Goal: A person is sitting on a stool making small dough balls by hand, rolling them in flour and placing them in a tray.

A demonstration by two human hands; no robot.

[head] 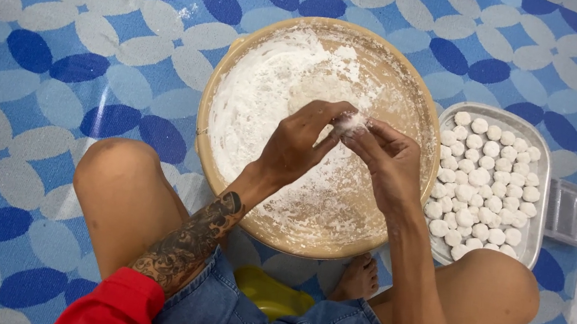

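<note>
left hand [299, 147], right hand [386, 161], pinching dough lump [350, 122]

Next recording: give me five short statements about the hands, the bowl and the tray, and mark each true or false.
1. Both hands pinch a small white dough lump over the round floured bowl. True.
2. The metal tray lies to the person's left. False: it lies to their right, beside the bowl.
3. The tray holds many white dough balls. True.
4. The left hand rests on the floor mat. False: it is over the bowl.
5. The right hand holds a spoon. False: no spoon shows.
</note>
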